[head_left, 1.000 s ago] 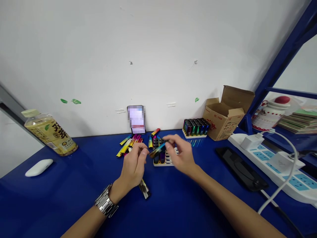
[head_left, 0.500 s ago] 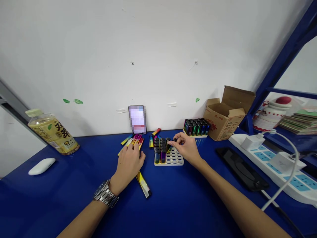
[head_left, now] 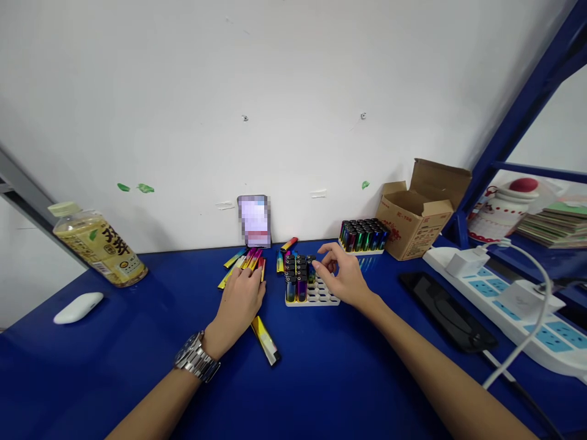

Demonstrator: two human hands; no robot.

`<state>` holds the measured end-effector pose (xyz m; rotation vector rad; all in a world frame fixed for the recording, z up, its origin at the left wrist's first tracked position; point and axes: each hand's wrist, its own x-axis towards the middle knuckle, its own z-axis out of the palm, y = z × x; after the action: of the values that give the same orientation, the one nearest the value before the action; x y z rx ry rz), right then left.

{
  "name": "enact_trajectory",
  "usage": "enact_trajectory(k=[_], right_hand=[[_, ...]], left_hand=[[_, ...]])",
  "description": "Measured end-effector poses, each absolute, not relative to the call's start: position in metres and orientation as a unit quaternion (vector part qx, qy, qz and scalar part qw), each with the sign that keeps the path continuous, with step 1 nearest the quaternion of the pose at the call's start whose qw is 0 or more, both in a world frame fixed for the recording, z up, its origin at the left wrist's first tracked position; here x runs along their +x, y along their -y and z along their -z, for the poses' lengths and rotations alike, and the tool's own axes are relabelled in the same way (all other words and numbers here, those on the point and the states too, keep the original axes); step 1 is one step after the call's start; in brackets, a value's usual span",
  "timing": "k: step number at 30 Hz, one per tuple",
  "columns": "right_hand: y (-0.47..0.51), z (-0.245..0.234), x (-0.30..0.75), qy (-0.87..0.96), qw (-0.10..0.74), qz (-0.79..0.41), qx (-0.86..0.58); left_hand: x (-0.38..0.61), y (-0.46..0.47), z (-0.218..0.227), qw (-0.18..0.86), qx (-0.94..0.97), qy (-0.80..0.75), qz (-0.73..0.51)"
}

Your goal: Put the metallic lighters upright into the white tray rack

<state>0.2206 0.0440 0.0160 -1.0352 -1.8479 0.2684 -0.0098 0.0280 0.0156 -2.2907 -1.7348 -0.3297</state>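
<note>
My left hand [head_left: 239,304], with a metal watch on its wrist, rests knuckles-up on a pile of colourful loose lighters [head_left: 242,261], its fingers curled down onto one of them. One more lighter [head_left: 265,340] lies on the blue table [head_left: 137,366] beside that wrist. My right hand [head_left: 343,276] hovers over the right side of a white slotted tray [head_left: 321,297]. Its thumb and fingers are apart and hold nothing. Several lighters [head_left: 297,275] stand upright in the tray's left rows.
A second tray full of lighters [head_left: 362,235] and an open cardboard box [head_left: 419,211] stand at the back right. A phone [head_left: 254,220] leans on the wall. A tea bottle [head_left: 98,247] and white mouse [head_left: 77,307] lie left; a black phone [head_left: 447,311] and power strip [head_left: 504,305] lie right.
My right hand carried a lighter to the tray, set it in a slot and let go. My left hand moved forward onto the loose pile.
</note>
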Motion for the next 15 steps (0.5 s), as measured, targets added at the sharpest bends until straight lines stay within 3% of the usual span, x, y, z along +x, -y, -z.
enact_trajectory(k=[10,15], right_hand=[[-0.0423,-0.0142,0.2194,0.767,0.462,-0.101,-0.434],[-0.0392,-0.0186,0.217,0.775,0.484,-0.021,-0.406]], left_hand=[[-0.0045,-0.0271,-0.0167,0.073,-0.781,0.605,0.134],[-0.0029,-0.0243,-0.0236,0.034,-0.744,0.586,0.32]])
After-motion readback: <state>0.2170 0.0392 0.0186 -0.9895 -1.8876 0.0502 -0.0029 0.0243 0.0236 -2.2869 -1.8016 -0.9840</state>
